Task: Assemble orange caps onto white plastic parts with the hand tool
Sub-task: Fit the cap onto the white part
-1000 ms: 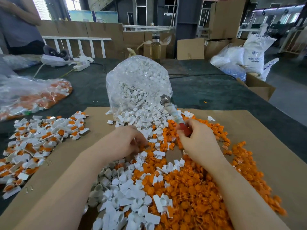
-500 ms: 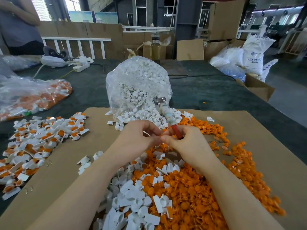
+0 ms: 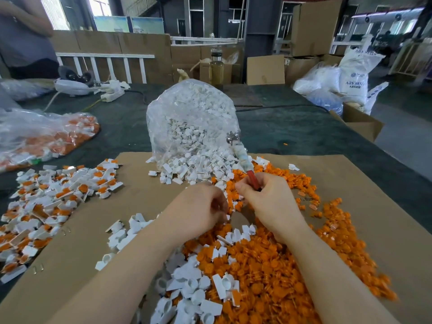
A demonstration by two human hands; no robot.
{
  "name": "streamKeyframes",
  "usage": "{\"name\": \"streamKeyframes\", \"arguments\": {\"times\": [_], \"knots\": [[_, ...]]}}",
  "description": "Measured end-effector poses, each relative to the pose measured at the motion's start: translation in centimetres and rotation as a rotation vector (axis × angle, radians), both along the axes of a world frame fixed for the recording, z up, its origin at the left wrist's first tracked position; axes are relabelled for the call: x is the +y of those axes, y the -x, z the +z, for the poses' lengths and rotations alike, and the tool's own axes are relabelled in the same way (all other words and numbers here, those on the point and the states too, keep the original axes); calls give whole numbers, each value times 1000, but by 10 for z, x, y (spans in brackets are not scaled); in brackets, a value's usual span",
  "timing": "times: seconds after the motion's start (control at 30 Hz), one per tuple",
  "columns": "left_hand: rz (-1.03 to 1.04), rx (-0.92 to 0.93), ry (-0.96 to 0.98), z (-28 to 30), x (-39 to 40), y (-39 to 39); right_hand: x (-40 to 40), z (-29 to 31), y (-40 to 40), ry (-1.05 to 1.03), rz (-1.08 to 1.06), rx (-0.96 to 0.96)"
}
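My right hand (image 3: 268, 202) grips the hand tool (image 3: 242, 157) by its red handle, with the metal head pointing up and away toward the bag. My left hand (image 3: 201, 209) sits just left of it with curled fingers that pinch a small white part, mostly hidden by the fingers. Both hands hover over a heap of loose orange caps (image 3: 275, 265). Loose white plastic parts (image 3: 194, 291) lie mixed in at the near left of that heap. A pile of assembled white parts with orange caps (image 3: 53, 202) lies at the left.
A clear bag of white parts (image 3: 191, 127) stands open behind the hands. A brown cardboard sheet (image 3: 364, 197) covers the dark table. Another bag of assembled parts (image 3: 42, 136) lies far left. A person (image 3: 25, 36) stands at the back left; boxes and sacks are at the right.
My left hand came up from the pile with a white part and met my right hand, then both drew slightly apart. The tool's head swung a little left and back.
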State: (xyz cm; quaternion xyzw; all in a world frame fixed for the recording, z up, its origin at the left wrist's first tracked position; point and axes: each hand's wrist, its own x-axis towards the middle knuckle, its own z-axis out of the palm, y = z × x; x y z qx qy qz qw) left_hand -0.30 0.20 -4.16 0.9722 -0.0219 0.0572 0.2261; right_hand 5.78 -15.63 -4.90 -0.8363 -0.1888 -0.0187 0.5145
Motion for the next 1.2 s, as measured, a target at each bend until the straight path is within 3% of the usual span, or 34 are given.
{"name": "streamKeyframes", "arguments": {"times": [0.47,0.63,0.87,1.07,1.2], "knots": [[-121,109,-267,7,-4,5,2,-2,-1,-36,-29,-83],[-52,70,-183,4,-8,6,3,-3,-3,-5,-28,-131],[236,-62,292,0,-10,0,7,-2,-5,-77,-81,-157],[429,-24,1068,8,-13,-1,9,-1,-3,-126,-54,-156],[436,-22,1239,10,-16,0,9,-2,-3,-89,-53,-174]]}}
